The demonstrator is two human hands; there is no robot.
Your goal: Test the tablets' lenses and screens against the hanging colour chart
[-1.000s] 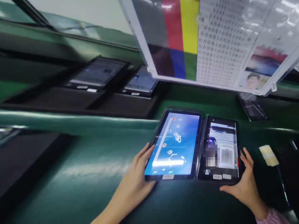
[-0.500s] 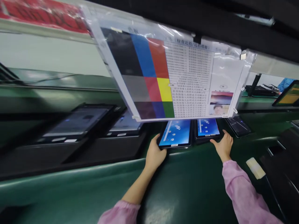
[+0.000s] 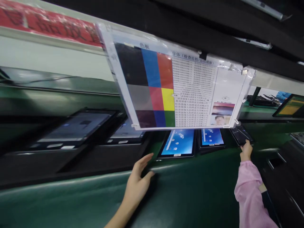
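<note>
My left hand [image 3: 139, 179] hangs over the front of the green bench, thumb and fingers apart, holding nothing. Just beyond it lies a tablet [image 3: 180, 144] with a lit blue home screen. To its right rests a smaller-looking lit tablet [image 3: 211, 138], also showing icons on blue. Farther right, my right hand [image 3: 246, 151] grips the near edge of a dark-screened tablet [image 3: 239, 134] between thumb and fingers. The far end of that tablet is partly behind the hanging chart.
A plastic-covered test chart [image 3: 156, 91] with colour blocks and printed text hangs low over the tablets. On the left, two tablets [image 3: 76, 128] lie on black trays [image 3: 99, 155]. Black items [image 3: 285, 164] occupy the right side, and a monitor [image 3: 289, 107] stands behind.
My left hand has let go of the lit tablet and drawn back toward me. My right hand has moved right, from beside the second lit tablet onto the dark-screened one.
</note>
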